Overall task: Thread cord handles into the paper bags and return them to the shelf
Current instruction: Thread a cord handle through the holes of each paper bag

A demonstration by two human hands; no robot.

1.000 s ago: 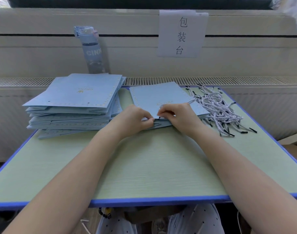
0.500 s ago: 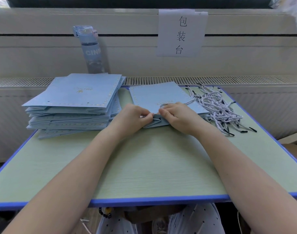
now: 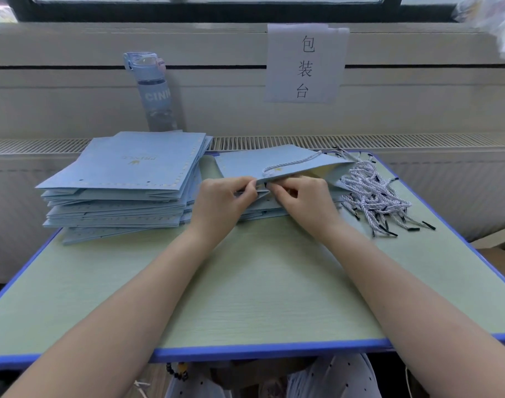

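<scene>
A flat light-blue paper bag (image 3: 254, 165) lies on top of a small pile in the middle of the table, its near edge lifted and its mouth slightly open. A white-and-blue cord (image 3: 291, 163) loops over the bag's top face. My left hand (image 3: 225, 201) pinches the bag's near edge. My right hand (image 3: 300, 196) pinches the cord's end right beside that edge, fingertips almost touching the left ones. A loose heap of cord handles (image 3: 374, 196) with black tips lies to the right. A tall stack of flat blue bags (image 3: 125, 185) sits to the left.
The green table (image 3: 260, 297) has a blue rim, and its near half is bare. A blue water bottle (image 3: 155, 90) stands behind the stack by the wall. A paper sign (image 3: 304, 63) hangs on the wall. A radiator grille runs along the table's back.
The bag's near edge has been raised and its mouth has opened. The cord now loops over the bag's top face. Both hands stay together at the edge.
</scene>
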